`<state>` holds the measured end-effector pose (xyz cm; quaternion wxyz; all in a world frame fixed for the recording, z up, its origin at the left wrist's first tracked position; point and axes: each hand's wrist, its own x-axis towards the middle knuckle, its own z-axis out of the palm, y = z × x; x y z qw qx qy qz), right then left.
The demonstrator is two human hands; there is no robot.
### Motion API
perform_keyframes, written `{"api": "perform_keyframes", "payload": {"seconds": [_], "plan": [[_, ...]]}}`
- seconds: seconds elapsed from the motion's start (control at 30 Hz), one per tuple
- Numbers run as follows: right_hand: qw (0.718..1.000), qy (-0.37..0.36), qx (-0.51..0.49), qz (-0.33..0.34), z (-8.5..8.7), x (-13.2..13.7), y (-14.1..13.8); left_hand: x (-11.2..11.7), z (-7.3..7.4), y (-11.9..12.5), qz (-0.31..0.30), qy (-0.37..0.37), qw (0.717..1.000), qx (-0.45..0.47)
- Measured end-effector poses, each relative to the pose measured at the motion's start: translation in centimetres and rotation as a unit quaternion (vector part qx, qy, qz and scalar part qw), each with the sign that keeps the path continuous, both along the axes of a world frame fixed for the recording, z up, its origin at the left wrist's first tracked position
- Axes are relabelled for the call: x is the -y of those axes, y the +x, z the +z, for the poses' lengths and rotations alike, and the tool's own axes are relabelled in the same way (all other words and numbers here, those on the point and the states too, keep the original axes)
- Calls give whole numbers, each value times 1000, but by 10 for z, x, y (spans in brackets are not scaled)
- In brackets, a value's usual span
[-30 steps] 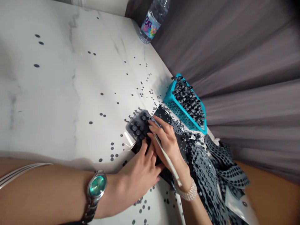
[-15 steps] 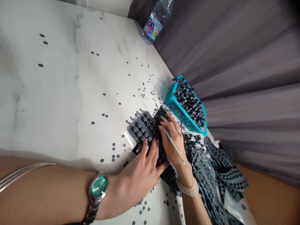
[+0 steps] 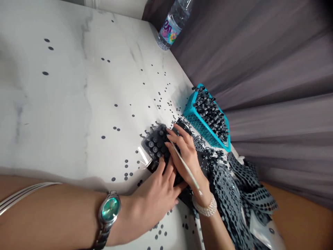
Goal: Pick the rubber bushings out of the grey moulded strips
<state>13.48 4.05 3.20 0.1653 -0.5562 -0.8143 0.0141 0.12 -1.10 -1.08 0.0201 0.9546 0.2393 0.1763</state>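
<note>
My left hand (image 3: 158, 192), with a green-dialed watch (image 3: 109, 209) at its wrist, lies with fingers stretched out, tips at the near edge of a dark moulded tray (image 3: 148, 139) of round stud-like pieces. My right hand (image 3: 186, 156) pinches a thin pale stick (image 3: 186, 166) slanting back over its wrist. Its fingertips hover over or touch the tray's right side; I cannot tell which. The stick's tip is hidden by the fingers. Beneath and beside the tray lies a black board (image 3: 182, 123). Small dark pieces stick out along the tray's far edge.
A turquoise basket (image 3: 200, 126) heaped with dark small parts stands to the right. Perforated grey sheets (image 3: 229, 191) pile up at lower right. Small dark discs (image 3: 116, 105) lie scattered on the white marbled table (image 3: 65, 104). A water bottle (image 3: 170, 29) stands at the back beside a grey curtain (image 3: 260, 69).
My right hand has moved left with the stick, from the black board to the tray, and now shades its pieces. My left hand has stayed in place.
</note>
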Motion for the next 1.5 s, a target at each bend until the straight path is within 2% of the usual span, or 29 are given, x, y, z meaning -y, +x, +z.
{"api": "perform_keyframes", "payload": {"seconds": [0.27,0.47,0.57,0.67,0.73,0.9,1.33,1.5], "plan": [[999,13,28,14,-4,-12,0,-2,1,-2,4,-1,1000,-4],[996,15,-7,-90,-11,-23,11,4,-3,0,9,-8,1000,-6],[995,-17,-22,-100,-10,-17,17,5,-3,1,5,-14,1000,-7],[993,-15,-42,-111,-4,-8,17,4,-3,1,2,-15,1000,-1],[995,-10,-52,-90,1,-1,11,3,-3,0,-1,-14,1000,1],[999,-17,-34,21,8,9,-6,3,-4,-1,-3,-9,1000,18],[998,-26,22,45,8,4,-7,1,2,-2,5,0,1000,4],[995,1,61,74,7,-7,-7,0,4,-2,5,-7,1000,-11]]}}
